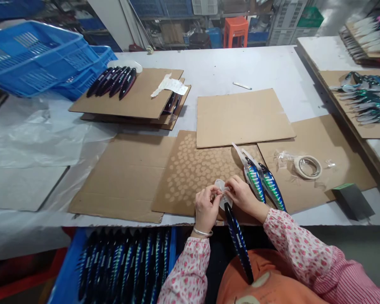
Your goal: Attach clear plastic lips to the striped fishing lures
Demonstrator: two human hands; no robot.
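Note:
Both hands meet at the table's front edge, over the clear lip of a dark blue fishing lure [237, 240]. My left hand [206, 207] pinches the left side of the pale lip [221, 184], its fingertips pressed together. From the right, my right hand [242, 195] pinches the lip's other side, nearly touching the left fingertips. The lure's long body hangs down toward the orange apron, with white lettering on its side. Just right of my right hand, two blue-green striped lures [256, 180] with pale lips lie side by side on the cardboard.
A blue crate [61, 278] of striped lures stands below the table at the left. Stacked cardboard [145, 95] bears dark lures. A tape roll [308, 167] and a dark block [353, 202] lie at the right. Blue baskets [41, 55] stand back left; more lures [367, 101] lie far right.

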